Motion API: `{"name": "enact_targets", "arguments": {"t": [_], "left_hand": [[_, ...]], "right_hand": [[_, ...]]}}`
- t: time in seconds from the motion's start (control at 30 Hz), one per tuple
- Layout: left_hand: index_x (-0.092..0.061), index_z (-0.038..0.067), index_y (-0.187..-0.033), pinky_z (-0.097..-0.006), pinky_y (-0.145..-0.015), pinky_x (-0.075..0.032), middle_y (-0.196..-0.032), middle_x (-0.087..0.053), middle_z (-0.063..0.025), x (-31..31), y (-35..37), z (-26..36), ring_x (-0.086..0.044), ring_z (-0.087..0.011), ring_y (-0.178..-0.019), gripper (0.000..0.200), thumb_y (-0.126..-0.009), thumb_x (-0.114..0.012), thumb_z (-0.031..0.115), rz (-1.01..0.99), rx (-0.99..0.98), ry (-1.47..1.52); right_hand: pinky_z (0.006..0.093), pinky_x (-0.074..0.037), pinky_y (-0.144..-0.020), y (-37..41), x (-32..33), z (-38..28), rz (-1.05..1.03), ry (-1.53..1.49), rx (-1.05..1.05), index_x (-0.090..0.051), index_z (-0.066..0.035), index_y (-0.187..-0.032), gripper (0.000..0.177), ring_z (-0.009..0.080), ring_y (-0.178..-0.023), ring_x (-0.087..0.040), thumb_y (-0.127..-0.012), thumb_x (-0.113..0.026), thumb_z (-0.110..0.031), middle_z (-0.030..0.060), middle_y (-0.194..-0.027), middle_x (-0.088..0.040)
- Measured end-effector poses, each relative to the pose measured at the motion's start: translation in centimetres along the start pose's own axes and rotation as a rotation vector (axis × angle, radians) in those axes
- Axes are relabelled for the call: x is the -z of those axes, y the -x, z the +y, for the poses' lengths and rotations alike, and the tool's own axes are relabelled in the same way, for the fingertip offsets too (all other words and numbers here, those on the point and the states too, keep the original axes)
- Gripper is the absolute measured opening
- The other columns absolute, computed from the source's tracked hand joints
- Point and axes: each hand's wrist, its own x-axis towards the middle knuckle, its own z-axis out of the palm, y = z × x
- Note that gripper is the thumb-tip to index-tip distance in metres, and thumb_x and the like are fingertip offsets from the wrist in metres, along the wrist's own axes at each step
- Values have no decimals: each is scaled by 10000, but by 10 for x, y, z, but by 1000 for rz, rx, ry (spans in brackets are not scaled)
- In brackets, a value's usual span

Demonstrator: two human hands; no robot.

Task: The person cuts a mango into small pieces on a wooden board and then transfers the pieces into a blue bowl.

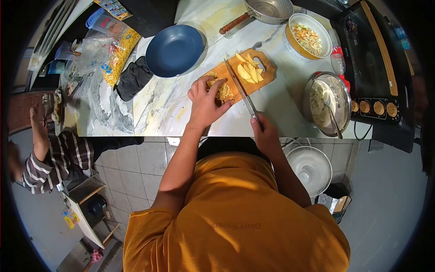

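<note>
A wooden cutting board [267,72] lies on the marble counter. My left hand [206,102] presses down on a pile of chopped pale potato pieces [224,92] at the board's left end. My right hand [265,131] grips the handle of a long knife [239,86]; its blade runs diagonally across the board, just right of the pile. Several potato wedges [249,70] lie on the board's right half, beyond the blade.
A blue pan [174,50] and a black cloth [132,78] sit left of the board. A bowl of chopped vegetables [309,38], a metal pot with a spoon [330,104], a stove [374,63] and a frying pan [267,10] stand right. Another person's striped sleeve [52,158] is far left.
</note>
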Motion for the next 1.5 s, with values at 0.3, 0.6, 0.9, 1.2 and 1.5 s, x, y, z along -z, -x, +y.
{"name": "enact_targets", "arguments": {"t": [0.3, 0.6, 0.9, 1.2, 1.5], "left_hand": [[-647, 177, -1269, -448, -1033, -282, -1270, -506, -106, -3, 0, -1, -413, -312, -1211, 531, -769, -786, 290, 64, 17, 37], [-706, 123, -1192, -447, -1005, -288, -1250, -555, -93, -17, -34, 2, -421, -302, -1204, 390, -837, -745, 282, 56, -24, 14], [-707, 150, -1180, -446, -994, -303, -1258, -586, -89, -37, -70, 8, -445, -300, -1191, 393, -847, -769, 349, -51, -3, -23], [-712, 112, -937, -399, -982, -352, -1022, -689, -44, -16, -72, -3, -519, -265, -1115, 243, -782, -849, 239, -103, 99, 188], [-695, 125, -910, -372, -913, -336, -831, -679, 32, -2, -44, -29, -537, -182, -957, 193, -821, -827, 234, -29, 287, 527]], "right_hand": [[390, -489, -702, 1, 1, -6, -24, 17, 10, -626, -38, -1070, 297, 284, -698, -609, -1010, -551, -318, 154, -769, -626], [367, -500, -701, 6, 15, -1, 166, -25, 119, -637, -35, -1166, 325, 262, -708, -625, -1009, -573, -312, 160, -811, -654], [270, -451, -691, 15, 32, -1, 173, -72, -5, -628, 10, -1220, 370, 93, -736, -498, -1025, -584, -302, 21, -817, -597], [325, -487, -729, 12, 33, 6, 161, -104, 3, -634, -14, -1203, 366, 166, -741, -574, -1019, -573, -324, 112, -811, -635], [304, -396, -610, 7, 24, -2, 47, -66, 72, -583, -26, -918, 234, 107, -655, -434, -1017, -557, -237, 12, -692, -491]]}}
